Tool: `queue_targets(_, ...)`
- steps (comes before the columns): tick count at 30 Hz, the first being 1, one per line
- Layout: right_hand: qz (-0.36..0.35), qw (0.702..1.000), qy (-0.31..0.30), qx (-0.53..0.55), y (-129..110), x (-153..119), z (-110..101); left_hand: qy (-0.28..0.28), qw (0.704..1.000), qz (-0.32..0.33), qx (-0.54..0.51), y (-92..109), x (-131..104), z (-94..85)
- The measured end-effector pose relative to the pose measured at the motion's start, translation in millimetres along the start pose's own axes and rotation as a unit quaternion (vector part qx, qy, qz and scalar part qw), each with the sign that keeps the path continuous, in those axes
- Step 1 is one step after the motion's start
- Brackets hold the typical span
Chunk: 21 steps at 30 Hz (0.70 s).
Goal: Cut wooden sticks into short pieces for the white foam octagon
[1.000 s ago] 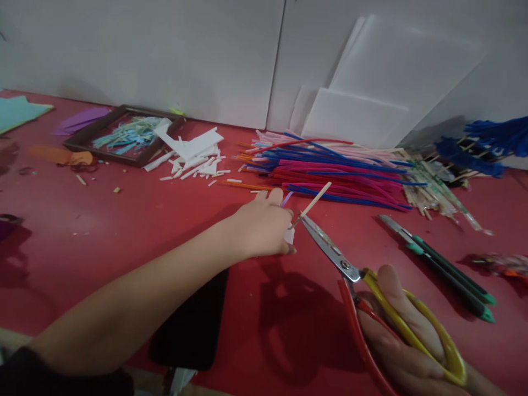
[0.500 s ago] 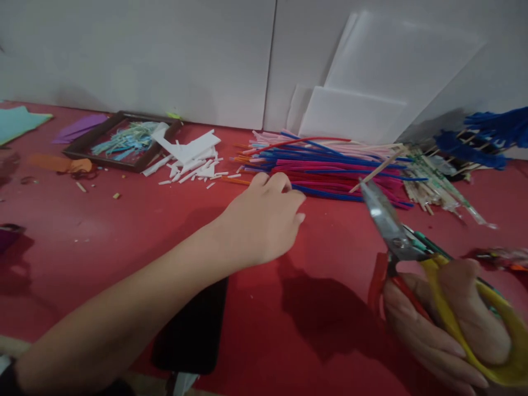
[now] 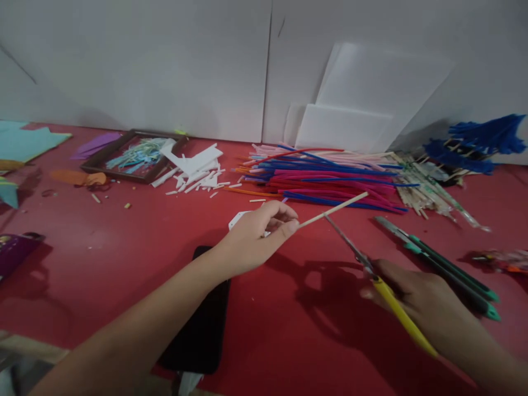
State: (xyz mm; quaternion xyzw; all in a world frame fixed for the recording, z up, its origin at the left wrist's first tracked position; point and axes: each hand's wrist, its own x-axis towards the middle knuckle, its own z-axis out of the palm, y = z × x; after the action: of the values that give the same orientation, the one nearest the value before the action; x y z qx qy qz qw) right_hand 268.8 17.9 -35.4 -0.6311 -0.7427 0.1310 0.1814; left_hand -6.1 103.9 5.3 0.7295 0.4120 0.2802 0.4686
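My left hand (image 3: 264, 234) is closed around one end of a thin wooden stick (image 3: 344, 207), which points right and slightly upward over the red table. In my right hand (image 3: 416, 294) is a pair of scissors (image 3: 363, 258) with a yellow handle. Their blade tips meet the stick around its middle; whether they touch it or pass just in front, I cannot tell. Partly hidden behind my left hand lies a small white piece (image 3: 238, 219). Past the stick is a pile of pink, red and blue pipe cleaners (image 3: 330, 181).
Two green-and-black utility knives (image 3: 449, 272) lie right of the scissors. A black phone (image 3: 198, 330) is under my left forearm. White scraps (image 3: 198, 168), a brown frame (image 3: 138, 177) with paper strips, bagged sticks (image 3: 433, 187) and blue fuzzy pieces (image 3: 487, 137) line the back.
My left hand has come away from the pipe cleaners and now holds the stick. My right hand has turned the scissors leftward, bringing their tips to the stick. The view has shifted slightly.
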Motion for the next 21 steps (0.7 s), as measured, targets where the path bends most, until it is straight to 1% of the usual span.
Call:
queue_targets(3, -0.002, 1.000, -0.013, 0.013, -7.0, -1.9, 3.4, 0.001, 1.000, 0.022, 0.022, 3.5, -2.1, -0.6)
queue_targets(8, -0.019, 0.999, -0.009, 0.029, -10.9, -2.6, 10.1, 0.041, 0.998, 0.024, -0.042, 3.3, -6.3, 4.0)
queue_targets(9, -0.023, 0.999, -0.006, 0.027, -10.8, -2.9, 11.8, 0.041, 0.998, 0.022, -0.047, 2.9, -7.6, 3.7)
queue_targets(13, -0.034, 0.999, 0.042, 0.006, -10.7, -6.1, 20.0, -0.002, 0.999, 0.022, -0.033, 3.9, -12.3, -3.1)
queue_targets(15, -0.042, 0.998, 0.038, 0.006, -12.3, -7.2, 22.3, -0.019, 0.999, 0.027, -0.027, 4.5, -14.0, -7.5)
queue_targets(18, -0.051, 0.998, 0.020, 0.018, -18.7, -5.4, 20.8, -0.021, 0.999, 0.029, -0.032, 3.3, -15.4, -11.1)
queue_targets(21, -0.063, 0.997, 0.032, 0.031, -27.1, -1.1, 16.1, -0.027, 0.999, 0.031, -0.018, 0.7, -16.2, -9.5)
